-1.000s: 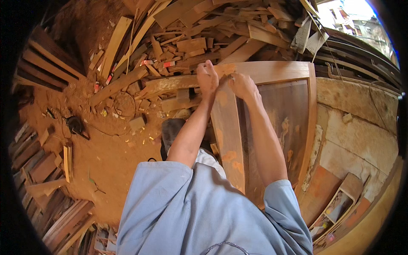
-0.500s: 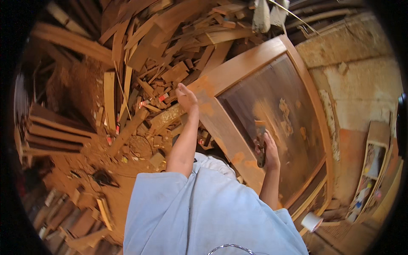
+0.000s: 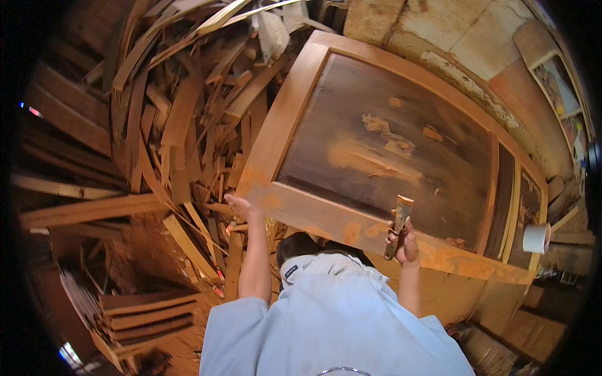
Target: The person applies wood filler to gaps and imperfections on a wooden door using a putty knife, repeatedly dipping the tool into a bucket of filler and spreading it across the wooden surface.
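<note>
A framed wooden panel (image 3: 301, 113), like a door, lies tilted in front of me, with orange filler patches on its frame and pale filler smears on its dark middle. My left hand (image 3: 246, 208) holds its near left corner; part of the fingers is hidden there. In my right hand (image 3: 406, 244) is a putty knife (image 3: 402, 210), its filler-smeared blade pointing up and away from me. The knife is over the near rail of the panel, and whether the blade touches the surface cannot be told.
Wood offcuts (image 3: 182, 125) are heaped at the left and far left. Stacked boards (image 3: 150, 319) stand at the lower left. A white roll (image 3: 535, 239) is by the panel's right end. A wall (image 3: 451, 31) and a shelf unit (image 3: 564, 94) border the far right.
My view has turned, so the panel now lies more crosswise and its right end shows. My left hand remains at the corner. The putty knife remains in my right hand, nearer the near rail.
</note>
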Demonstrator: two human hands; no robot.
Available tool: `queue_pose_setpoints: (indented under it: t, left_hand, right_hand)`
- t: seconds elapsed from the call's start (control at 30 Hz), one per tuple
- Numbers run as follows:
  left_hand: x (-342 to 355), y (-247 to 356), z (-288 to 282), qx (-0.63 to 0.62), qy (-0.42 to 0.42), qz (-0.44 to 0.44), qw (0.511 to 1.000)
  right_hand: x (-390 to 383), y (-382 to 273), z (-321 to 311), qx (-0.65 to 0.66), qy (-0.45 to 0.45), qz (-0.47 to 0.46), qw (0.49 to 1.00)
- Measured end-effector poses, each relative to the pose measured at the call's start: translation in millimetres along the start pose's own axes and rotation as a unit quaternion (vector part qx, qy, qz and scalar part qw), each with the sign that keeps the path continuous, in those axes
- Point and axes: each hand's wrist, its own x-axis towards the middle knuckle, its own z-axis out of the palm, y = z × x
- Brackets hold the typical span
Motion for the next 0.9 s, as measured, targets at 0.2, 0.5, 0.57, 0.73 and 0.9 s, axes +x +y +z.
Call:
queue_pose_setpoints:
  t: [0.2,0.5,0.57,0.73,0.9]
  left_hand:
    - [-3.6,23.9,-25.3,-0.079,-0.155,-0.162,0.971]
    - [17.2,3.9,-12.4,0.059,-0.077,-0.080,0.992]
    - [9.1,3.8,-10.2,0.036,-0.064,-0.071,0.995]
    - [33.4,-0.6,-8.4,-0.043,-0.042,-0.120,0.991]
    - [12.8,-5.2,7.1,-0.006,-0.023,-0.077,0.997]
  right_hand:
    - [-17.5,-10.5,-25.3,0.111,0.041,-0.046,0.992]
    - [-11.9,-15.5,-26.7,0.145,0.088,-0.092,0.981]
    - [-3.6,-18.7,-25.3,0.138,0.099,-0.100,0.980]
    - [25.7,-39.8,-11.7,0.127,0.078,-0.102,0.984]
    - [35.4,-50.5,-18.1,0.165,0.074,-0.091,0.979]
